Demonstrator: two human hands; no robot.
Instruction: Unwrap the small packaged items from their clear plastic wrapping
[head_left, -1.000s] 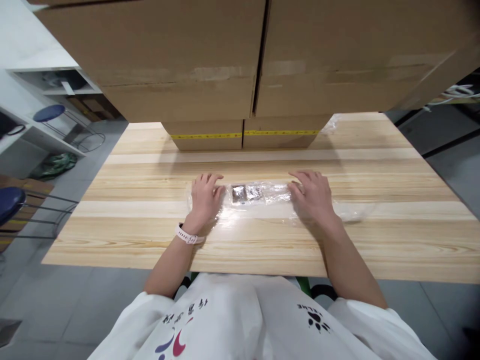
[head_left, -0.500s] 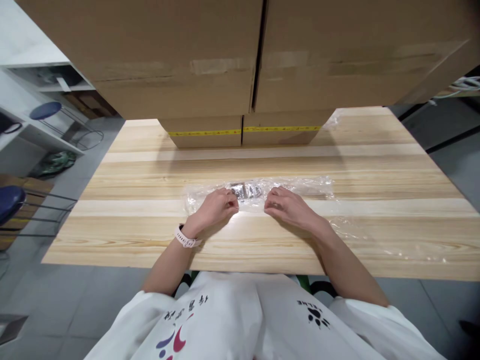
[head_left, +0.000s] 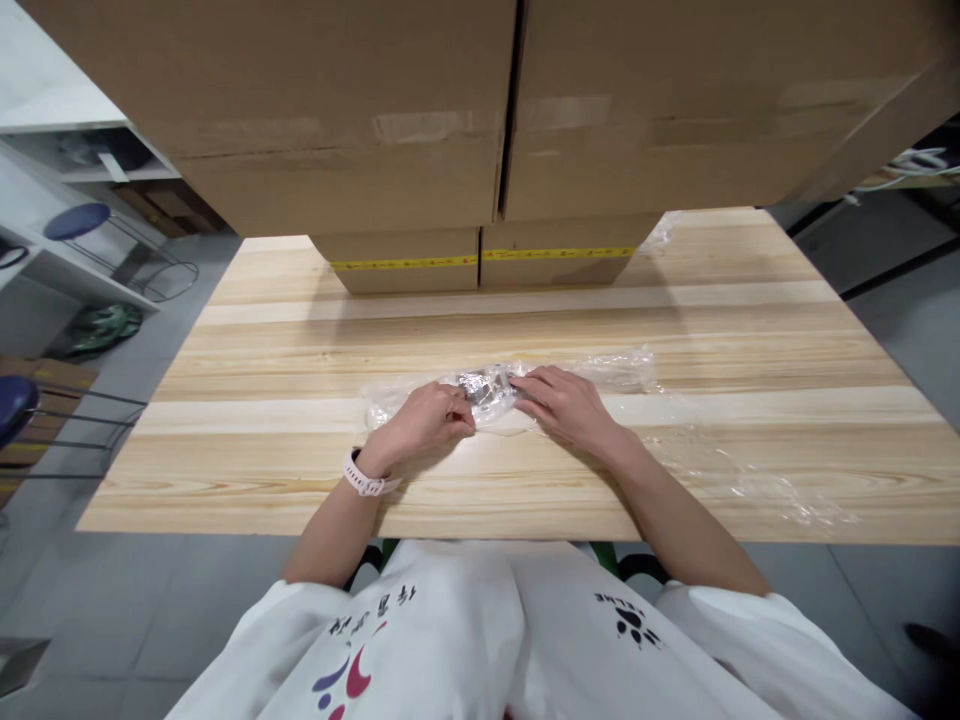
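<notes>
A small dark metallic item (head_left: 486,385) lies wrapped in a sheet of clear plastic film (head_left: 600,372) on the wooden table (head_left: 262,460). My left hand (head_left: 424,420), with a white watch at its wrist, pinches the film at the item's left side. My right hand (head_left: 566,405) grips the film at the item's right side, fingers curled over it. The film spreads out crumpled to the right and trails toward the table's near right edge.
Large cardboard boxes (head_left: 420,150) with yellow tape stand stacked at the back of the table. White shelving (head_left: 45,260) and blue stools (head_left: 75,222) stand on the floor at the left. Cables (head_left: 911,160) lie at the far right.
Both hands moved inward from the film's outer ends to the wrapped item. The film, flat before, has bunched around the item, and its right side has loosened and spread.
</notes>
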